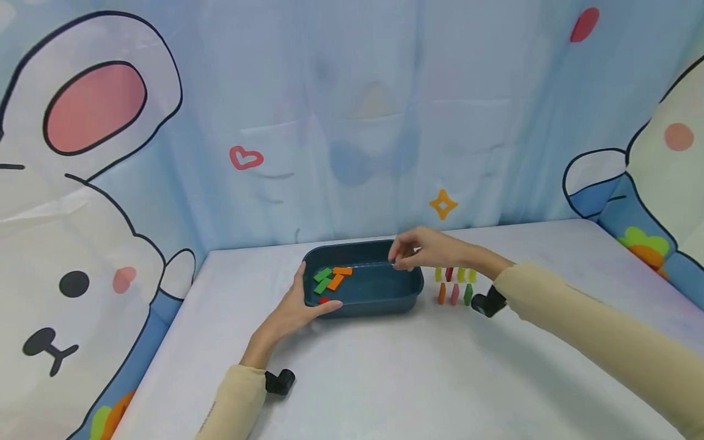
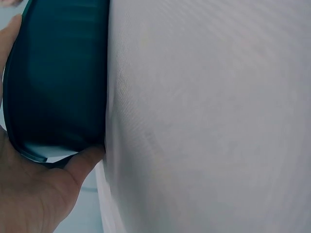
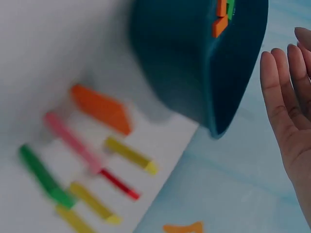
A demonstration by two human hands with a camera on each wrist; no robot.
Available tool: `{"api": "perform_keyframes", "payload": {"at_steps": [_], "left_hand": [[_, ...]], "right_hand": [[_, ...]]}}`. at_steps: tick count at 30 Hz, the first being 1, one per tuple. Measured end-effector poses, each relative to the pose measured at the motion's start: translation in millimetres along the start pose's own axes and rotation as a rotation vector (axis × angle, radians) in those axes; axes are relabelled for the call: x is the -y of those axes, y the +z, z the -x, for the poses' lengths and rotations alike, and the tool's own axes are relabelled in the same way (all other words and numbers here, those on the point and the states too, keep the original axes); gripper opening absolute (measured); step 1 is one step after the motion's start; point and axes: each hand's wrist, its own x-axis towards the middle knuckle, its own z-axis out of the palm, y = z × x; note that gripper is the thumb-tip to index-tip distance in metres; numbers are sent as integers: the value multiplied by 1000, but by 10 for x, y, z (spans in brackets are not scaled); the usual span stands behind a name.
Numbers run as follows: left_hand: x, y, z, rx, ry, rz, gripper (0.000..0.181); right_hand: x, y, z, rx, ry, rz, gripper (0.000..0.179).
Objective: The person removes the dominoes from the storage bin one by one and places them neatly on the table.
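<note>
A dark teal plastic bin [image 1: 379, 307] stands on the white table. My left hand [image 1: 291, 311] grips its left end, with the thumb along the front rim; the left wrist view shows the hand [image 2: 39, 194] against the bin wall. Over the bin's right part hovers my right hand [image 1: 420, 247], fingers loosely bent; the right wrist view shows this hand [image 3: 291, 111] with nothing in it. Inside the bin, at the left, lie green blocks [image 1: 322, 286], orange blocks [image 1: 343, 271] and a red block [image 1: 324, 300] partly behind the thumb.
Right of the bin, two rows of small blocks stand on the table: a red block [image 1: 449, 274] among yellow blocks [image 1: 472, 275] behind, and an orange block [image 1: 442, 293], a pink block [image 1: 454, 294] and a green block [image 1: 468, 296] in front. A cartoon-printed curtain [image 1: 374, 183] hangs behind.
</note>
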Motion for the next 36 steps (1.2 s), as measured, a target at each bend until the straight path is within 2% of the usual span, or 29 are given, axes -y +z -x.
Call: {"api": "perform_keyframes", "payload": {"at_steps": [4, 10, 13, 17, 26, 30, 36], "left_hand": [[-11, 33, 30, 3, 6, 22, 131], [-32, 68, 63, 17, 8, 39, 130], [-37, 66, 73, 15, 6, 41, 129], [-45, 57, 99, 12, 1, 39, 127], [-29, 42, 159, 10, 4, 43, 125], [-38, 36, 168, 10, 2, 42, 128], [-38, 35, 174, 14, 19, 38, 125]], "right_hand": [[144, 68, -301, 55, 2, 27, 14], [266, 259, -608, 114, -1, 66, 13], [272, 360, -742, 191, 14, 68, 17], [284, 462, -901, 306, 73, 70, 22], [386, 679, -1125, 530, 211, 103, 28], [420, 749, -1203, 584, 229, 117, 27], [420, 834, -1333, 613, 275, 73, 23]]}}
